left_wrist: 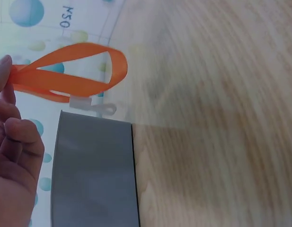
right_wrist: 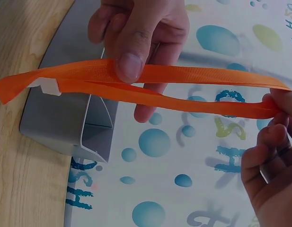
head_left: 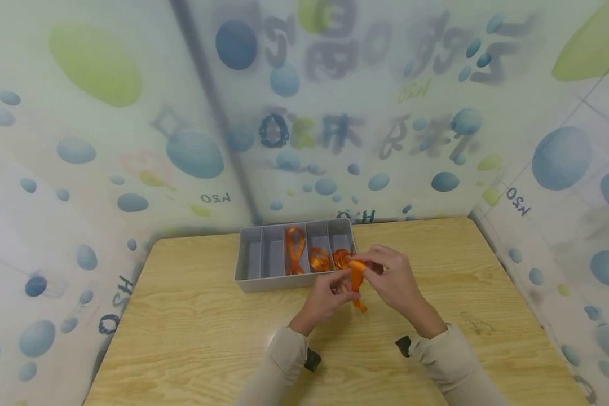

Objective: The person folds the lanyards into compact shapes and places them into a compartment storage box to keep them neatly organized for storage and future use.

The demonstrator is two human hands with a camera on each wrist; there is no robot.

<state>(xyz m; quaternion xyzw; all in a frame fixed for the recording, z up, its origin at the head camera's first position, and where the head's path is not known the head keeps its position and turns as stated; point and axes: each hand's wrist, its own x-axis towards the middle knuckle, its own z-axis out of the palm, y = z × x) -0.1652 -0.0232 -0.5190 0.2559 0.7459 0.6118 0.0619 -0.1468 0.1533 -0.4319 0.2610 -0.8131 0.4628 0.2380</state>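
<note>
Both hands hold an orange lanyard (head_left: 357,276) in front of the right end of a grey divided box (head_left: 279,285). My left hand (head_left: 322,301) pinches the strap partway along, its thumb flat on the band in the right wrist view. Beyond that thumb the lanyard ends in a loop with a white plastic clip (left_wrist: 81,103). The upper end is pinched between the thumb and fingers of my right hand (head_left: 393,277). Between the hands the two strands (right_wrist: 207,75) run side by side, slightly apart.
Inside the box, one loosely looped orange lanyard (head_left: 295,248) lies in the middle compartment. Coiled orange lanyards (head_left: 320,260) fill part of the two compartments to its right. The box stands near the back edge of the wooden table (head_left: 193,321), before a patterned curtain (head_left: 304,186).
</note>
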